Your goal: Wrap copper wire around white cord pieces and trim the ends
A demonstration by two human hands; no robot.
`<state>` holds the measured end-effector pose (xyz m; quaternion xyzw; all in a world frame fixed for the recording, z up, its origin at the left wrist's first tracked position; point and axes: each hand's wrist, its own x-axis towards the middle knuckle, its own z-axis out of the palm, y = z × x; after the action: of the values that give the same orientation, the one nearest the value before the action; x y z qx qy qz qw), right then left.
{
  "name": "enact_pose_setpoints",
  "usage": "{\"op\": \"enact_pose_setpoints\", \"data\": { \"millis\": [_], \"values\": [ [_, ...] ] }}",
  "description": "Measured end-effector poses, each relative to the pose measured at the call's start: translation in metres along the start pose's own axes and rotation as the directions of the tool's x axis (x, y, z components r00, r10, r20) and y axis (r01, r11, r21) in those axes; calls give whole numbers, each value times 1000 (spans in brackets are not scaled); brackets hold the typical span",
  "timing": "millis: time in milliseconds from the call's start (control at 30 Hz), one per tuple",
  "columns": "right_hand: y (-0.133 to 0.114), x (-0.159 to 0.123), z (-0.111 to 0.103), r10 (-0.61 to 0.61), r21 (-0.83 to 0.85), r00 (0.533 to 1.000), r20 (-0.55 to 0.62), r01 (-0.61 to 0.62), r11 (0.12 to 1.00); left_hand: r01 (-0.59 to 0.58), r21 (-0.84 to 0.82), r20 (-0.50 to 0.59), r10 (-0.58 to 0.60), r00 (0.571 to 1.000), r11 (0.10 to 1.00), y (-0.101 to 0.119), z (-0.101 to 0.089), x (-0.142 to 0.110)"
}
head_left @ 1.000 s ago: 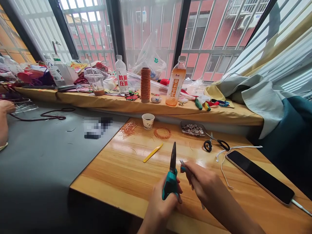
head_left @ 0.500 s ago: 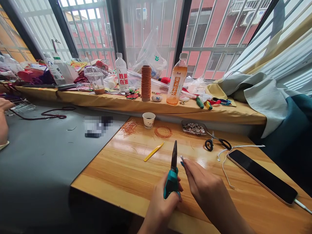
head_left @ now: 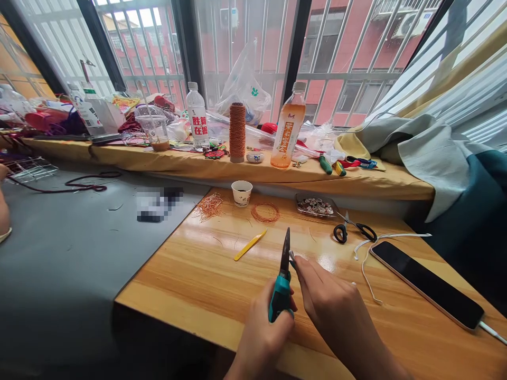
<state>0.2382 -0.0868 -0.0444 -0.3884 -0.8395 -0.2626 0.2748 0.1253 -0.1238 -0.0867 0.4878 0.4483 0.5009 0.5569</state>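
My left hand [head_left: 263,327] is wrapped round the teal handles of needle-nose pliers [head_left: 284,264], whose dark jaws point up and away from me over the wooden table. Close to the right of the jaws, my right hand [head_left: 327,293] pinches a small whitish strip [head_left: 292,256] between its fingertips. Only the tip of that strip shows; my fingers hide the rest. The strip is right beside the jaws, and I cannot tell whether they touch. A yellow pointed tool [head_left: 250,245] lies on the wood beyond my left hand.
Copper wire bits [head_left: 209,206], a paper cup [head_left: 241,194], a wire coil [head_left: 265,212] and a tray of small rings [head_left: 315,205] stand behind. To the right lie scissors [head_left: 354,230], white cords [head_left: 368,274] and a phone [head_left: 428,285]. Another person's hand [head_left: 3,203] is at far left.
My right hand has moved slightly left, bringing the whitish strip up to the pliers' jaws. The pliers have shifted a little to the right in my left hand.
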Motion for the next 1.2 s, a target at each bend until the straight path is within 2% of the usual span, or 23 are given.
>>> {"op": "enact_pose_setpoints", "data": {
  "millis": [333,600,867,1033,1200],
  "values": [
    [3,-2,-5,-51,-59,997,63,54,997,39,133,-21,-37,999,990,4,1,-1],
    [6,-5,-11,-64,-64,997,42,66,996,34,247,0,-35,999,968,9,2,-2],
    [8,-10,-15,-60,-61,997,56,63,996,22,284,49,-37,998,958,11,2,-3],
    [10,-15,-16,-36,-78,995,94,44,996,-24,321,101,-9,995,947,15,-1,1],
    [13,-13,-13,-4,-44,991,130,9,999,28,241,135,-62,989,970,14,-4,7]
  ]
}}
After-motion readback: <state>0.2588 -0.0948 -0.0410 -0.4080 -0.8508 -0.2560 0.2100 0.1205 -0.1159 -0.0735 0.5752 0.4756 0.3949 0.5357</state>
